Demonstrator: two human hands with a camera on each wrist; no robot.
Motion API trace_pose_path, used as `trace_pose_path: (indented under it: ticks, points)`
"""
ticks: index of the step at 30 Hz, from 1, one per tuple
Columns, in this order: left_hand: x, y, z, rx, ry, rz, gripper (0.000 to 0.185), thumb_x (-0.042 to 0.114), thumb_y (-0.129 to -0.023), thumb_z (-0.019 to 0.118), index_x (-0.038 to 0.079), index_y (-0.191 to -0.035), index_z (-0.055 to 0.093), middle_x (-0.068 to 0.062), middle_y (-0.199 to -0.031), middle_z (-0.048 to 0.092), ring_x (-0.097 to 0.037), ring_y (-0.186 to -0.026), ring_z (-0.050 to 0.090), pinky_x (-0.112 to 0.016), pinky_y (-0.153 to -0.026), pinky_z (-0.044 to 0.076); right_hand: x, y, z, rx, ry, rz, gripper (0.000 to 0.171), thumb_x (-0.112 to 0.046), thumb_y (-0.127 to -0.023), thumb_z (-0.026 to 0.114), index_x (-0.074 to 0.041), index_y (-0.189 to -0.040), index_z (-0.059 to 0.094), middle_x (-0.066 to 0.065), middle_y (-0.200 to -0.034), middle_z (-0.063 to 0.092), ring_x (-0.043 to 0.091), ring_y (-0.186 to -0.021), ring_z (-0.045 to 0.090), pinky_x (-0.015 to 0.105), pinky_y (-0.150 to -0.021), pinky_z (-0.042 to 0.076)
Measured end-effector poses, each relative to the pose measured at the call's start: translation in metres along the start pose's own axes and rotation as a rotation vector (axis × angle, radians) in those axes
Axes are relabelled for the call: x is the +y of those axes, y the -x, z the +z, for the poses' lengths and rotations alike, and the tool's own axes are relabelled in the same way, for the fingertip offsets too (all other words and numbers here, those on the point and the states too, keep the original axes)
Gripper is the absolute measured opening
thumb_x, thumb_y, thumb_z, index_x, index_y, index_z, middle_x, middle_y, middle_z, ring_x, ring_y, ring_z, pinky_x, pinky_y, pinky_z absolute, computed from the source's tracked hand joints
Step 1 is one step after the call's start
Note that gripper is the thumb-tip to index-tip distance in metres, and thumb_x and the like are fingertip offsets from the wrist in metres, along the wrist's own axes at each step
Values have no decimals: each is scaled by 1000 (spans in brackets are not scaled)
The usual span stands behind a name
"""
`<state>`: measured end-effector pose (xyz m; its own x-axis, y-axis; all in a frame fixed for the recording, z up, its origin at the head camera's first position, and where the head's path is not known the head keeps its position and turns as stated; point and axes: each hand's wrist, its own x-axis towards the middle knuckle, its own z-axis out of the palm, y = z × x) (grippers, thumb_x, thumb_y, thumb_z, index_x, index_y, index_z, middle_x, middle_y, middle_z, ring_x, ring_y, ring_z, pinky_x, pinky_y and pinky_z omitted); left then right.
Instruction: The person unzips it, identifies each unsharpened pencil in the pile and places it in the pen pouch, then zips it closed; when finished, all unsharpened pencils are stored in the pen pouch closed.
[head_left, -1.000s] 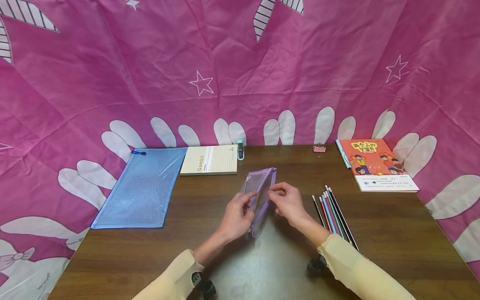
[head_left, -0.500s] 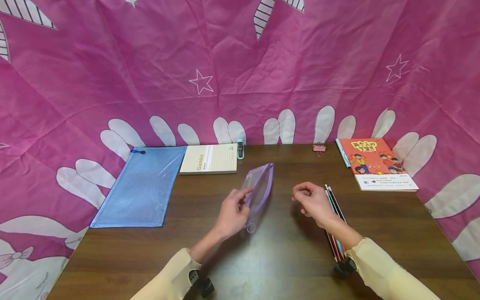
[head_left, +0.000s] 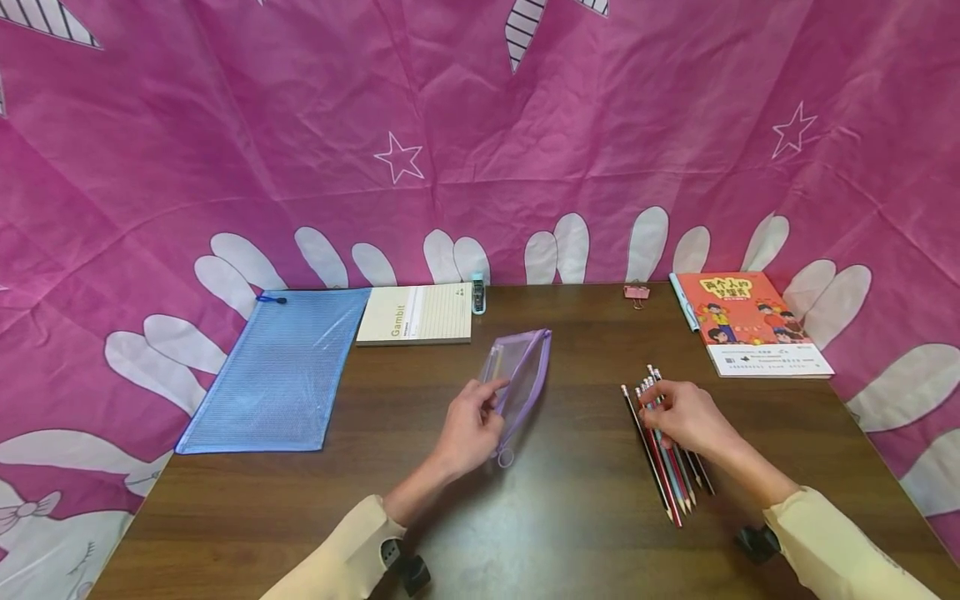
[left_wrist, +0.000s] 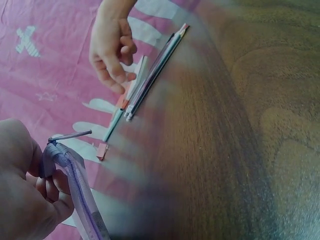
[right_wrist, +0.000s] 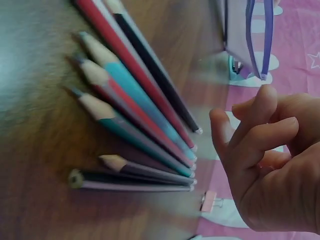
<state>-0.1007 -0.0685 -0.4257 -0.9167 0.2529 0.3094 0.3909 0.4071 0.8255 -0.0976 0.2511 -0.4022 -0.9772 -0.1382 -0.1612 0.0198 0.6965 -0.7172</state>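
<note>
A purple mesh zip pouch [head_left: 525, 371] stands on its edge at the middle of the brown table [head_left: 570, 517], mouth open. My left hand [head_left: 495, 396] pinches its near rim; the left wrist view shows the fingers curled round the purple edge [left_wrist: 75, 195]. A yellow pencil shows through the mesh. Several pencils [head_left: 667, 462] lie side by side to the right. My right hand [head_left: 651, 408] hovers over their eraser ends, fingers loosely curled and holding nothing [right_wrist: 260, 130]. The pencil tips [right_wrist: 100, 90] point toward me.
A blue mesh file bag [head_left: 277, 371] lies at the left edge, a "Gambit" notepad [head_left: 416, 314] and a small teal item [head_left: 477, 293] behind the pouch. A pink binder clip [head_left: 637, 292] and an orange book [head_left: 750, 321] sit far right. Pink cloth surrounds the table.
My right hand let go of the pouch and moved right to the pencils. My left hand kept its hold on the pouch, which shifted only slightly.
</note>
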Motion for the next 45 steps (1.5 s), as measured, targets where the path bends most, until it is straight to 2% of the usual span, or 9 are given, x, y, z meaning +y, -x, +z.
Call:
trace_pose_path:
  ticks: [8,14,21,29,34,40,45]
  points:
    - [-1,1,1,2,-9,9,55,-14,-72,51,-8,-125,63,-7,-86,51,-12,-71,48,-23,-61,48,10,4,2,-12,87,15,20,-8,-88,68,5,-103,64,2,-56,57,19,-46,59,31,-46,43]
    - [-1,1,1,5,-11,13,55,-14,-72,51,-8,-126,63,-6,-85,51,-11,-71,48,-22,-61,47,12,6,2,-7,125,19,17,-7,-87,69,4,-99,64,1,-55,55,17,-45,58,34,-49,44]
    - [-2,2,2,-2,-10,15,55,-14,-72,51,-8,-125,63,-8,-85,51,-12,-71,48,-23,-61,48,16,6,7,2,162,30,21,-9,-84,71,4,-99,64,-1,-49,54,16,-42,57,32,-47,45]
    - [-2,1,2,-1,-7,18,55,-14,-72,51,-8,-126,63,-7,-86,51,-12,-72,49,-23,-62,49,15,4,12,14,222,14,27,-7,-83,71,7,-105,64,0,-52,56,15,-41,59,32,-46,48]
    - [-2,2,2,-2,-4,19,54,-15,-73,52,-8,-125,63,-8,-86,52,-12,-72,49,-23,-62,49,9,3,16,9,298,61,26,-8,-86,71,6,-107,63,3,-60,58,13,-43,58,34,-45,47]
    - [-1,2,2,-3,-4,21,54,-15,-73,52,-8,-126,63,-7,-86,51,-12,-71,48,-23,-61,49,3,2,20,24,364,84,30,-9,-84,72,6,-108,62,7,-70,59,14,-46,57,35,-44,45]
    - [-1,3,2,-5,4,20,55,-14,-73,52,-8,-126,63,-8,-86,51,-12,-71,49,-24,-61,49,0,1,23,38,430,62,22,-11,-82,74,1,-93,60,6,-66,53,21,-51,55,37,-44,44]
